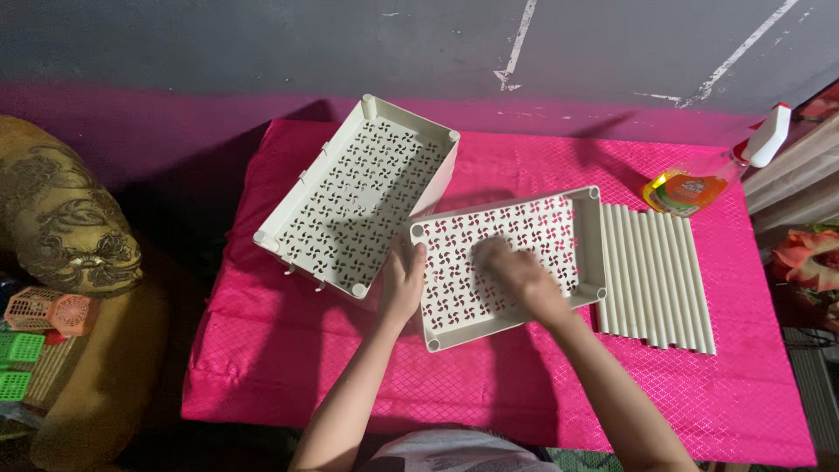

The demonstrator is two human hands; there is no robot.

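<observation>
The work in hand appears to be the wiping or rubbing of the inside of a cream perforated tray point(559, 232), which lies on the pink-covered counter point(280, 350) directly before the person. The left hand point(402, 281) steadies this tray at its near left edge, fingers wrapped over the rim and clamped on it. The right hand point(517, 273) rests inside on the patterned floor; it is motion-blurred, so I cannot tell whether its fingers are spread flat or closed on a cloth. A second, matching tray point(358, 197) stands tilted to the left, its corner touching or just beside the first; the contact itself cannot be resolved. A row of cream tubes point(655, 275) lies side by side against the first tray's right wall, and a spray bottle point(712, 179) of orange liquid lies beyond them near the counter's far right corner. In my judgement the next move calls for a firm hold on the rim while the right hand covers the remaining floor. Any cloth is not visible, and the tilted tray's underside and whatever props it are hidden.
</observation>
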